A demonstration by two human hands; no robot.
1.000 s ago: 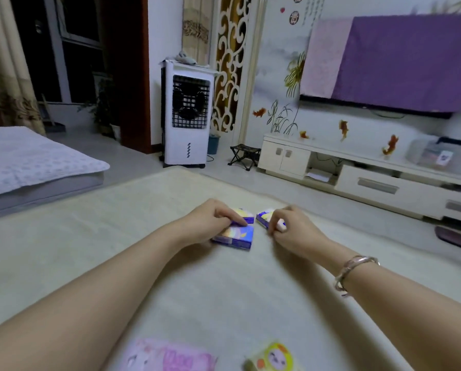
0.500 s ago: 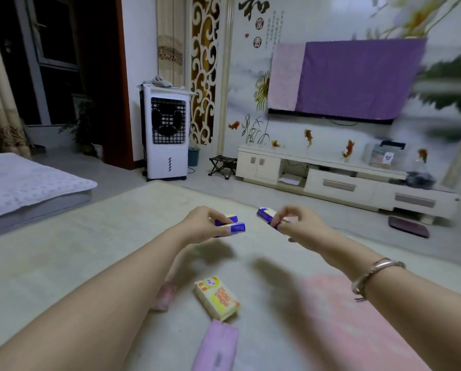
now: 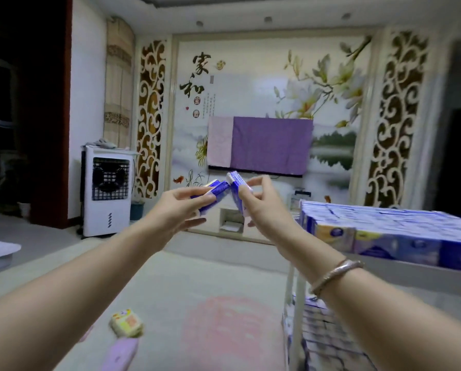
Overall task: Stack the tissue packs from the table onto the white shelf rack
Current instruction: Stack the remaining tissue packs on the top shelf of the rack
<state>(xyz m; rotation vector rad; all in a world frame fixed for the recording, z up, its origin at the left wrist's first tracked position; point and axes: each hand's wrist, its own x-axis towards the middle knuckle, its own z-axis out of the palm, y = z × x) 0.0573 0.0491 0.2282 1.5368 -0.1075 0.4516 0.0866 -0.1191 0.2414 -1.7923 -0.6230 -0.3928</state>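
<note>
Both hands are raised in mid-air above the pale table [image 3: 224, 277]. My left hand [image 3: 181, 207] pinches two blue-and-white tissue packs [image 3: 214, 194] between thumb and fingers. My right hand [image 3: 261, 207] grips another blue tissue pack [image 3: 236, 186], tilted on end, close beside the left ones. At the right stands the white shelf rack [image 3: 293, 295]. Its top level carries a dense layer of blue tissue packs [image 3: 390, 228], and more packs fill a lower level [image 3: 328, 330].
On the table near its front lie a yellow tissue pack [image 3: 127, 322] and a lilac pack [image 3: 119, 354]. A pink patch marks the tabletop [image 3: 229, 325]. A white air cooler [image 3: 107, 194] and a TV cabinet stand across the room.
Both hands lifted their blue packs off the table and rose higher. The view swung up and right, bringing the loaded white rack into sight.
</note>
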